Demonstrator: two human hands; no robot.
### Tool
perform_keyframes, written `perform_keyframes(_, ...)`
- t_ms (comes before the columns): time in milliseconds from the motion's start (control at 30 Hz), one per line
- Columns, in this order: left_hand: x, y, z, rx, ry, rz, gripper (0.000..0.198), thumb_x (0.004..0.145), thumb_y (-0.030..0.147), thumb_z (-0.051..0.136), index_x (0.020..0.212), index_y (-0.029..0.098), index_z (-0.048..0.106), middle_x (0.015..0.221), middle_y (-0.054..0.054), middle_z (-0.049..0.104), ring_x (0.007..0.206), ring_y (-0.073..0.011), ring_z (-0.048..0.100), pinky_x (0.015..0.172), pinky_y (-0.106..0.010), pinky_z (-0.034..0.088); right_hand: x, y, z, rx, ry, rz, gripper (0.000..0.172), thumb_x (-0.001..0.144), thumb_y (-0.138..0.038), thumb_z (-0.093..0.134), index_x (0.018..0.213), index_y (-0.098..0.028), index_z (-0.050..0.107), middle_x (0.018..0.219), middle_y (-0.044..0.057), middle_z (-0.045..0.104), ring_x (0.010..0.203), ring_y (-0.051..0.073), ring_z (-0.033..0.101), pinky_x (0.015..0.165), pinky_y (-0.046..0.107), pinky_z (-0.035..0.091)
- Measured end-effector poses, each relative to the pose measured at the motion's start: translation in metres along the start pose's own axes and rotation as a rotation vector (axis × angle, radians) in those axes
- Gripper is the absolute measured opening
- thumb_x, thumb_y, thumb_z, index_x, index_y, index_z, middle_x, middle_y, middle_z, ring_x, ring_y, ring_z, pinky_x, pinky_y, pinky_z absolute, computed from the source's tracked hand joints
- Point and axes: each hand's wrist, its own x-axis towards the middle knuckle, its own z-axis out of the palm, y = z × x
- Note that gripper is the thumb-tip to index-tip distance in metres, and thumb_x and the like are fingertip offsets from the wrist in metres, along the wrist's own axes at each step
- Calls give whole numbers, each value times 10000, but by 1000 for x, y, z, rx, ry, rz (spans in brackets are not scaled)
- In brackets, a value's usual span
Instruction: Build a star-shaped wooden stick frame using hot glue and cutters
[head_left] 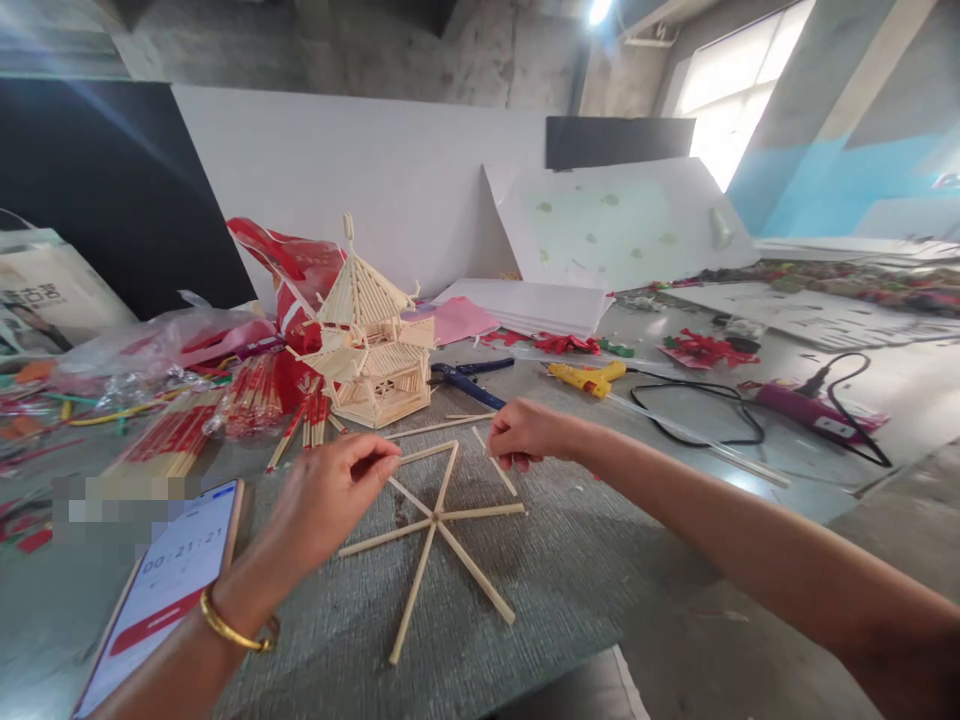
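Observation:
On the grey table lies a spoked frame of thin wooden sticks [480, 514], its spokes meeting at one centre. A further stick [429, 453] joins the tips of two upper spokes. My left hand [330, 500], thumb and fingers pinched together, is at the frame's upper-left corner, hiding the joint there. My right hand [525, 435] is closed around a short loose stick [505, 478] slanting beside the upper-right spokes. Behind the frame stands a small pavilion model [382, 375] built of similar sticks, with a pointed roof.
A phone [176, 570] showing a timer lies left. Red-wrapped stick bundles [169, 430] are behind it. Blue-handled pliers [472, 382], a yellow glue gun [589, 378] with a black cord, and a purple power strip [817, 412] lie toward the back and right. Long sticks [431, 426] lie behind the frame.

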Motion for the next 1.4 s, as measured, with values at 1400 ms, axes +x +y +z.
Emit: perform_keyframes(1400, -26, -13, 5, 295, 139, 160, 217, 932, 325, 427, 944, 234, 624, 914, -15, 681, 811, -183, 632, 746, -292, 465, 6, -2, 20, -73, -5, -33, 116, 627, -169, 486, 552, -136, 569, 489, -20, 559, 440, 76, 528, 442, 146, 395)
